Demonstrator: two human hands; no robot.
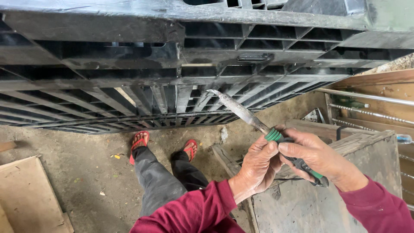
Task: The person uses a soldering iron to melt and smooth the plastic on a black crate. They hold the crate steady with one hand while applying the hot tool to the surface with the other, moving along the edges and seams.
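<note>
Seen from the head camera: both hands grip a soldering iron with a black-and-green handle and long grey metal tip (254, 123). The left hand (258, 166) pinches its green collar; the right hand (317, 157) is wrapped round the handle. The tip points at a black ribbed plastic pallet (129, 82) standing ahead, above red sandals (139, 141).

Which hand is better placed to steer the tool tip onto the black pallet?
Probably the right hand: it wraps the soldering iron handle behind the green collar. The left hand only steadies it. The pallet stands ahead.
</note>
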